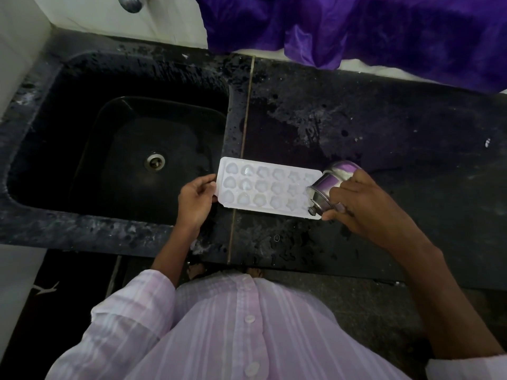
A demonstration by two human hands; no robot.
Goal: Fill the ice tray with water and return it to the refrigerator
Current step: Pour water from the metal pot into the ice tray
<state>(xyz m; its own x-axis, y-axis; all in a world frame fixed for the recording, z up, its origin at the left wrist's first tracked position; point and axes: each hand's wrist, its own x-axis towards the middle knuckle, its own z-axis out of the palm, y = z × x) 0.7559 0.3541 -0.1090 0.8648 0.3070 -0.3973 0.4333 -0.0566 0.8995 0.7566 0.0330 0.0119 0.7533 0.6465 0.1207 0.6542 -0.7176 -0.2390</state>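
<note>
Counter [397, 119] — ice tray [263, 187] gripped; steel cup [327, 182] tilted, seemingly pouring.

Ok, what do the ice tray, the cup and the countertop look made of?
Ice tray: likely plastic, translucent white, matte, with moulded heart and star cells. Cup: looks like stainless steel, mirror-shiny, reflecting purple. Countertop: probably polished dark stone, speckled and wet-glossy.
</note>
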